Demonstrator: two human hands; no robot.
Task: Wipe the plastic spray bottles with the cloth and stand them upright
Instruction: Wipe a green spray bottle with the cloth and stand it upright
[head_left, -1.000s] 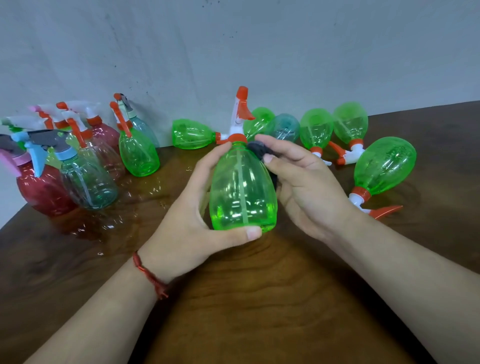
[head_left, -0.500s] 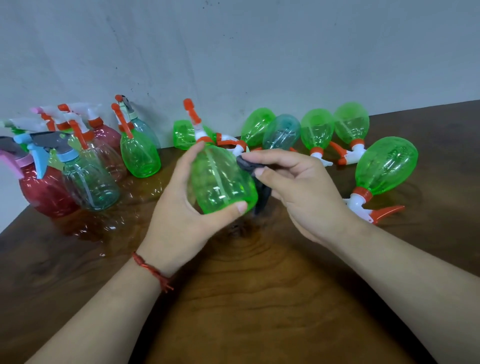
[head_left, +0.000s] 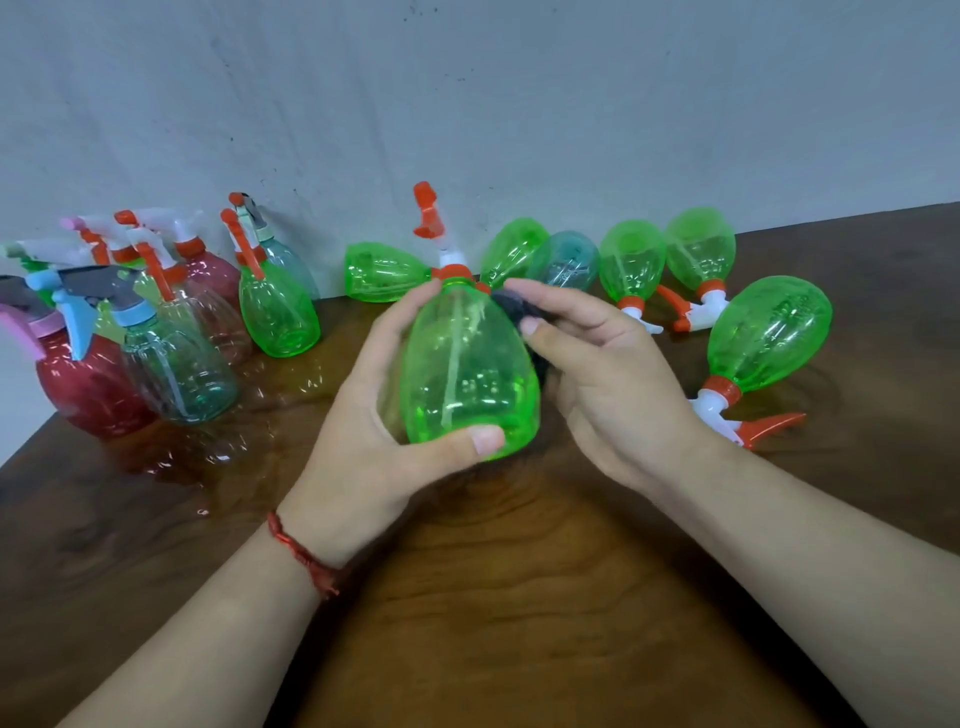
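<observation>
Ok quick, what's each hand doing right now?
Left hand: closed around the green spray bottle.
Right hand: pinching the dark cloth against that bottle.

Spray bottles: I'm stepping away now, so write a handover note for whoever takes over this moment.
Left hand grips the green bottle upright; right hand pinches the dark cloth against its shoulder.
Done: standing bottles clustered at left.
Left: finish wiping this one, stand it, then do the six lying bottles by the wall and at right.
</observation>
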